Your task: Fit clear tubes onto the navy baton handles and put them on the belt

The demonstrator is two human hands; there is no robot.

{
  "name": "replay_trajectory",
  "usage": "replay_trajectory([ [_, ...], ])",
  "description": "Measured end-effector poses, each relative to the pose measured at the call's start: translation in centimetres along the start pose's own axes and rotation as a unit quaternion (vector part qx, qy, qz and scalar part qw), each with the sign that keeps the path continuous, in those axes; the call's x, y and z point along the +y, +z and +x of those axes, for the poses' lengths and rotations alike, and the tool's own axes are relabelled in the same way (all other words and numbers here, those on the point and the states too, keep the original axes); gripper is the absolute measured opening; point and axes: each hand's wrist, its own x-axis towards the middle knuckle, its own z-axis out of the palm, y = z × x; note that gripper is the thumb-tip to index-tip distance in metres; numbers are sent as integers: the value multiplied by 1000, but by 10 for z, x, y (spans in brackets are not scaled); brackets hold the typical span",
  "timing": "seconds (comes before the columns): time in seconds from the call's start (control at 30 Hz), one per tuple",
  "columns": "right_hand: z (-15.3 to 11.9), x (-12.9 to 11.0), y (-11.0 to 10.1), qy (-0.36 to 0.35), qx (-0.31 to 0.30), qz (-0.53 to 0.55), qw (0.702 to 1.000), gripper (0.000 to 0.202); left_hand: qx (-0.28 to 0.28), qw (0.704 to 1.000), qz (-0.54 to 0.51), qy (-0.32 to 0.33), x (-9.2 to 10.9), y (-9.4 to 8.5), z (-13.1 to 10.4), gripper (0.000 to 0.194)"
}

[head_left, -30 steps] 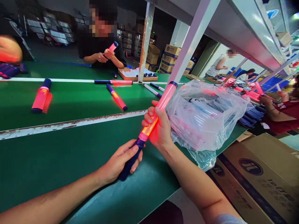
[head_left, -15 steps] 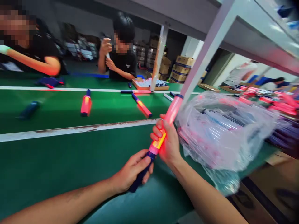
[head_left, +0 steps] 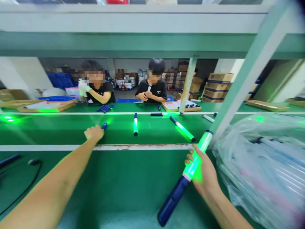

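My right hand (head_left: 205, 170) is wrapped around the clear tube of a light stick (head_left: 193, 162), which glows green. Its dark blue handle slants down to the left, free of any hand. Far forward to the left, my left hand (head_left: 94, 133) is closed around a dark blue light stick handle (head_left: 105, 126) on the green belt; one end sticks out past the fingers, the rest is covered. Between the hands, one glowing light stick (head_left: 135, 124) lies on the belt, with another one (head_left: 183, 128) lying slantwise nearer the right hand.
At right, a clear plastic bag (head_left: 259, 168) holds several tubes. A slanted metal post (head_left: 247, 70) rises beside it, under a shelf (head_left: 133, 41). Two co-workers sit across the belt near a cardboard tray (head_left: 166, 107). A black cable (head_left: 39, 171) lies at left.
My left hand has let go of the held light stick's handle and reached forward left to the belt. The glow has turned from red to green. The view has levelled and swung left.
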Motion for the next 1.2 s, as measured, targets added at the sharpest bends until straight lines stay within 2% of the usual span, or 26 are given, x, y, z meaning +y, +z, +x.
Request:
replay_trajectory([
  [0.07,1,-1,2,-9,-11,4,1000,49,-19,998,57,-21,-18,10,13,33],
  [0.13,3,0,1,-16,-29,7,999,46,-49,994,96,-15,-25,23,23,31],
  [0.23,5,1,-2,-20,-35,4,999,45,-91,989,117,17,-20,38,33,28],
  [0.3,5,1,-2,-20,-26,5,999,45,-108,987,107,52,-11,43,30,29],
  [0.37,3,-1,0,-24,-20,14,999,44,-124,984,80,101,-2,47,10,38],
  [0.47,0,-7,4,-40,-46,22,998,42,-170,966,23,194,18,55,-54,51],
  [0.53,-2,-14,7,-59,-81,11,995,39,-223,931,-23,288,35,61,-109,52],
  [0.6,-6,-24,10,-86,-109,-12,990,36,-281,881,-57,376,55,66,-160,49],
  [0.7,-15,-41,17,-145,-158,-57,975,31,-336,825,-75,449,85,79,-210,43],
  [0.8,-21,-53,24,-191,-239,-95,947,26,-345,800,-73,486,104,91,-225,38],
  [0.9,-22,-56,26,-204,-299,-116,925,23,-338,795,-109,492,116,90,-229,37],
  [1.1,-24,-49,28,-209,-314,-130,917,22,-421,741,-302,427,137,72,-255,52],
  [1.2,-28,-43,30,-222,-324,-128,911,20,-419,731,-355,405,147,73,-266,42],
])
